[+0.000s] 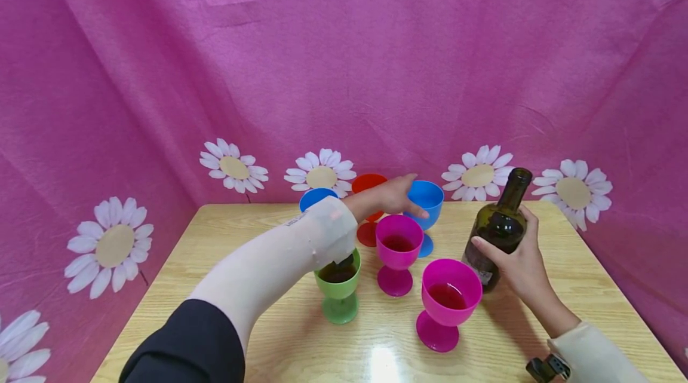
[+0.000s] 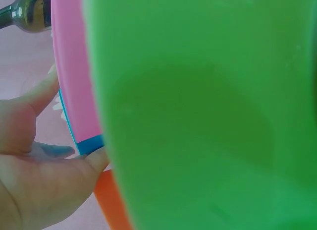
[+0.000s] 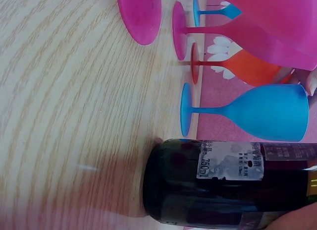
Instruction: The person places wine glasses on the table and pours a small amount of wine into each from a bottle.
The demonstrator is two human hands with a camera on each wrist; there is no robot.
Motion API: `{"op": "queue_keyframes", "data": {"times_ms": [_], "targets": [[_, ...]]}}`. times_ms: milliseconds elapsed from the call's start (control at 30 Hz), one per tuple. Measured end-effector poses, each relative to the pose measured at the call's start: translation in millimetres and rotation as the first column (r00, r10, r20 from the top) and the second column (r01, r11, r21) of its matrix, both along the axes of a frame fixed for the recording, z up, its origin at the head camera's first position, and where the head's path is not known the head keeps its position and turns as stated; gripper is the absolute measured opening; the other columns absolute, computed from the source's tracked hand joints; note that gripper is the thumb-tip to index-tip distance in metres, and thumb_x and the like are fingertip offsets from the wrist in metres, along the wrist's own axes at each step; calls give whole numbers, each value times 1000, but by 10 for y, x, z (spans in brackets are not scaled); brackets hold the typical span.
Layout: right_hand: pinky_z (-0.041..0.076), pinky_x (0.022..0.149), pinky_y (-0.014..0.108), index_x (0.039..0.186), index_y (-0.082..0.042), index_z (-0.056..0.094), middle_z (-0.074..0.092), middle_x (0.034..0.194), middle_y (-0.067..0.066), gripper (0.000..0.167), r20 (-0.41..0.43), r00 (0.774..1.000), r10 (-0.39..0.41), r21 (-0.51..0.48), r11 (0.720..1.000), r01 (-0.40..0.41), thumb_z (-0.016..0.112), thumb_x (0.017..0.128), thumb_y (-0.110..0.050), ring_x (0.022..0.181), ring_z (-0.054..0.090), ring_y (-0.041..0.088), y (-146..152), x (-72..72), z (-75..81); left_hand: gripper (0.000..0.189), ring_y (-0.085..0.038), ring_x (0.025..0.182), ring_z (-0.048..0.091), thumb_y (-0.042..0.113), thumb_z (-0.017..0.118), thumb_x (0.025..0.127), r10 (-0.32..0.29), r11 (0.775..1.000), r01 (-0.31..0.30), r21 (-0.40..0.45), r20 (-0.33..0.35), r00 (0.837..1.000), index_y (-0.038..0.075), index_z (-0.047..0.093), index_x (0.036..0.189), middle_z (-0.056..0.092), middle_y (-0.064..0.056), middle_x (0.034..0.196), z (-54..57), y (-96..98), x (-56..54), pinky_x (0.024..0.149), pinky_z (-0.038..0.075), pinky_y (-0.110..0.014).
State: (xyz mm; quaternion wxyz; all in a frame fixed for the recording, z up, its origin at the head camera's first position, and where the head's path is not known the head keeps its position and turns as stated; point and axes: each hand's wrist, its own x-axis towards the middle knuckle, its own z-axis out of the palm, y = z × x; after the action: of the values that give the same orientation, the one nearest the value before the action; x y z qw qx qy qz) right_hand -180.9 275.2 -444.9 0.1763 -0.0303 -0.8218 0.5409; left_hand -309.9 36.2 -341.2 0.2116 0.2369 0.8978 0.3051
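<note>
My left hand (image 1: 396, 195) reaches across to a light blue goblet (image 1: 427, 201) at the back, thumb and fingers spread about the left of its rim. The goblet stands upright. My right hand (image 1: 516, 254) grips a dark green wine bottle (image 1: 500, 224) round its body, with the neck leaning right. Whether the bottle's base touches the table cannot be told. Between the hands are two pink goblets (image 1: 451, 293) (image 1: 396, 251) with red liquid inside. A green goblet (image 1: 340, 287) with dark liquid stands under my left forearm and fills much of the left wrist view.
A red goblet (image 1: 367, 233) stands behind my left wrist. Farther left, a darker blue goblet (image 1: 317, 198) is mostly hidden by my sleeve. The wooden table (image 1: 301, 347) ends at a pink cloth (image 1: 344, 72) printed with daisies.
</note>
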Motion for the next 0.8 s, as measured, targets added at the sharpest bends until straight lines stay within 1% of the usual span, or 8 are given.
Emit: {"op": "queue_keyframes", "data": {"times_ms": [67,100,267,367,500,733,800], "targets": [[37,117,48,159,-29,8,42,151,19,98,0,1000,0,1,1000,0,79,93,-23,133,44,33,-2,0,4,99,-33,147,38,26,79,91,26,1000,-26,12,37,999,14,16,166,37,-11,163,-9,1,-11,106,52,-48],[37,117,48,159,-29,8,42,151,19,98,0,1000,0,1,1000,0,79,93,-23,133,44,33,-2,1,6,98,-34,147,38,26,79,92,33,999,-34,18,52,998,15,16,166,37,-12,162,-12,0,-15,105,52,-48],[36,115,62,160,-30,6,41,152,20,98,-2,1000,8,2,1000,-8,79,93,-24,134,43,38,2,0,12,94,-35,147,37,26,77,93,35,997,-43,62,122,992,19,18,166,38,-12,161,-20,-13,-18,105,52,-49],[36,114,64,160,-29,6,40,152,20,99,-2,1000,10,0,1000,-10,79,93,-23,134,43,39,6,-4,8,93,-36,147,36,26,76,94,31,995,-48,90,174,984,22,17,166,36,-13,161,-25,-32,-11,105,52,-49],[37,115,60,160,-29,7,41,152,19,98,0,1000,5,8,1000,-5,79,93,-24,133,44,37,9,-8,-3,92,-38,146,35,26,74,96,28,990,-59,126,231,973,24,15,166,34,-14,162,-34,-56,-9,107,50,-50],[38,115,42,159,-29,9,43,150,18,97,0,1000,-8,10,1000,8,79,93,-24,130,46,28,1,-4,-7,94,-39,145,36,22,75,95,28,981,-85,172,307,951,26,13,165,34,-14,160,-63,-78,-35,106,52,-50],[38,115,41,159,-29,9,43,150,19,97,0,1000,-8,8,1000,8,79,93,-24,131,46,29,-2,-4,-6,95,-39,144,37,21,75,95,23,981,-84,174,324,946,26,12,165,34,-14,159,-69,-88,-44,104,53,-49]]}}
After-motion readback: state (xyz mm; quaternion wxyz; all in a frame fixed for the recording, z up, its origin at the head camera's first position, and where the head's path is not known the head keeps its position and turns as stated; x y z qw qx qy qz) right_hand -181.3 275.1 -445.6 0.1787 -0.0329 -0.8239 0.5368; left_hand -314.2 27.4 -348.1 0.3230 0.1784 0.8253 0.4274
